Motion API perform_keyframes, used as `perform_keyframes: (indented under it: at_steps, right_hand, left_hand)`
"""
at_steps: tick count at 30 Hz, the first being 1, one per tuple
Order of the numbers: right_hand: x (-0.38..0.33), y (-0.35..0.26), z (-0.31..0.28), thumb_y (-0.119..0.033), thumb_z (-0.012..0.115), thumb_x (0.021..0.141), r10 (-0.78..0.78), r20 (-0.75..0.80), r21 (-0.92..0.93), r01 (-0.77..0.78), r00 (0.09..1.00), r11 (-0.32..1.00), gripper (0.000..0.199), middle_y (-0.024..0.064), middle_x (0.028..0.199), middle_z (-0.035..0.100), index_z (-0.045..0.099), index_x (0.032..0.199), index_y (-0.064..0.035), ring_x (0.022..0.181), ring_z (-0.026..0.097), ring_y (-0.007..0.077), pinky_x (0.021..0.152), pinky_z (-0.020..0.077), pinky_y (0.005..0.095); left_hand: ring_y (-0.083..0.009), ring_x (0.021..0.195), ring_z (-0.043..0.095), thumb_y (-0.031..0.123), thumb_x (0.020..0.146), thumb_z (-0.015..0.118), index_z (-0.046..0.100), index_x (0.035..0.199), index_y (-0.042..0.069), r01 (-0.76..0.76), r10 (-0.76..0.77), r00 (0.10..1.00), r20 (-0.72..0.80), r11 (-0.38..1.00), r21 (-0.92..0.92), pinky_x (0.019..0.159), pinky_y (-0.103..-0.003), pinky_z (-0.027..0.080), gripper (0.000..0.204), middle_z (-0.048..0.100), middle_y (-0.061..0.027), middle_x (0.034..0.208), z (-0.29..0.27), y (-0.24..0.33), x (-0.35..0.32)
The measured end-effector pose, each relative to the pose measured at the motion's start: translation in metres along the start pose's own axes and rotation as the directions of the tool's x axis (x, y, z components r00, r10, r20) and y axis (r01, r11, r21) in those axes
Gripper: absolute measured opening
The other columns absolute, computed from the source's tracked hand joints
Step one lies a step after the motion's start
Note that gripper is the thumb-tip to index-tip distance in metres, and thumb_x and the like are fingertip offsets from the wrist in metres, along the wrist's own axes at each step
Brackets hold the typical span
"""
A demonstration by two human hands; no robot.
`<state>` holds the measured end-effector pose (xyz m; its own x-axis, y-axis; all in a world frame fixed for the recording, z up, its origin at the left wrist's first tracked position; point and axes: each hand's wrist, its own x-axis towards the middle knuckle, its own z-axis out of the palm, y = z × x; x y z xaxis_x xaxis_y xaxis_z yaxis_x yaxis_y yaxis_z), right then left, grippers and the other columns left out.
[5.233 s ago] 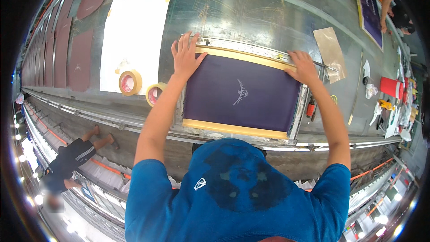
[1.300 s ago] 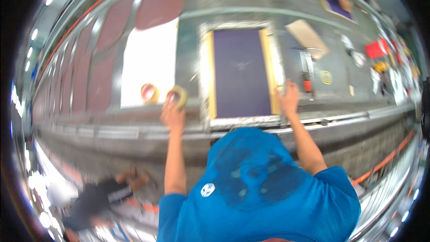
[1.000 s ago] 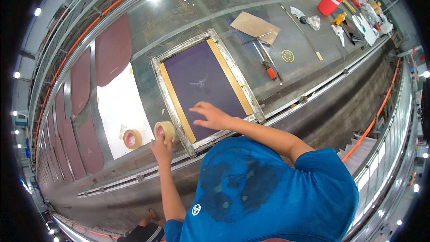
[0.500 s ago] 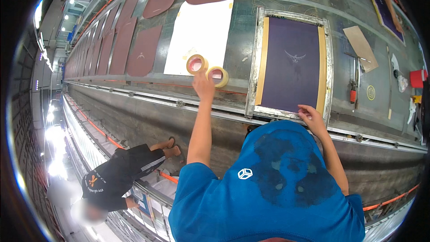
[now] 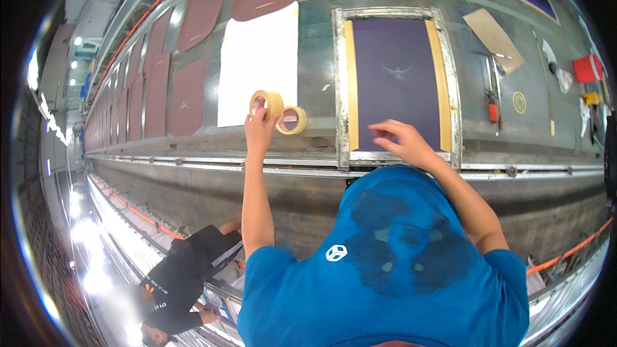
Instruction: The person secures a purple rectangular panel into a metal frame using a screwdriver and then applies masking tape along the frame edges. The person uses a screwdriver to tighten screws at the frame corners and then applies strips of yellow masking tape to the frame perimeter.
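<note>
My left hand (image 5: pixel 258 132) grips the lower rim of a yellowish roll of tape (image 5: pixel 276 100), beside the bottom edge of a white sheet (image 5: pixel 257 58). A second tape roll (image 5: pixel 302 122) lies right next to it on the table. Over the lower part of a screen-printing frame (image 5: pixel 343 90), my right hand (image 5: pixel 406 142) hovers with fingers loosely apart and nothing in them. The frame's dark purple mesh (image 5: pixel 395 103) bears a pale winged design and has tan tape strips along both sides. Whether the right fingertips touch the mesh I cannot tell.
Maroon panels (image 5: pixel 186 96) line the long table to the left. On the right lie a brown card (image 5: pixel 493 40), an orange-handled tool (image 5: pixel 493 110), a tape ring (image 5: pixel 519 102) and a red container (image 5: pixel 587 69). A person in black (image 5: pixel 186 260) is behind at lower left.
My left hand has closed on the tape roll and tips it up slightly. My right hand has moved left from the frame's lower right corner to over the mesh. The view has shifted.
</note>
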<state>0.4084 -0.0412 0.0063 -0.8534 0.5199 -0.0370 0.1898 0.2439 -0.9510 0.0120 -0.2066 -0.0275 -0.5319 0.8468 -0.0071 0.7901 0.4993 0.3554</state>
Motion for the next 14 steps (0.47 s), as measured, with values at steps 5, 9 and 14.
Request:
perform_keyframes:
  at_steps: [5,9,14]
  right_hand:
    - [0.046,-0.028,0.043,-0.022,0.071,0.092,-0.255,-0.11,-0.074,0.247,0.961,0.966,0.048,0.0128,0.117,0.062,0.059,0.135,-0.0056,0.106,0.062,0.0295,0.094,0.0496,0.0365]
    - [0.065,-0.03,0.049,-0.021,0.074,0.089,-0.293,-0.16,-0.061,0.287,0.943,0.956,0.043,0.0135,0.116,0.063,0.065,0.127,-0.0044,0.106,0.062,0.0306,0.093,0.0504,0.0385]
    - [0.064,-0.05,0.008,-0.016,0.077,0.086,-0.202,-0.053,-0.15,0.192,0.978,0.97,0.035,0.0131,0.117,0.065,0.07,0.118,-0.0045,0.11,0.065,0.0248,0.092,0.0525,0.0356]
  left_hand:
    - [-0.0301,0.092,0.063,0.027,0.089,0.074,0.07,0.104,0.002,-0.117,0.115,0.993,-0.024,0.949,-0.292,0.116,-0.05,0.03,0.029,0.072,-0.0117,0.095,-0.024,0.113,-0.07]
    - [-0.0334,0.087,0.063,0.025,0.088,0.076,0.069,0.102,0.001,-0.196,0.145,0.973,-0.18,0.931,-0.307,0.113,-0.048,0.034,0.029,0.068,-0.0121,0.081,-0.008,0.159,-0.095]
    - [-0.0313,0.102,0.063,0.029,0.087,0.076,0.069,0.105,0.003,-0.223,0.184,0.961,-0.204,0.957,-0.184,0.113,-0.048,0.033,0.032,0.068,-0.0172,0.081,-0.013,0.198,-0.083]
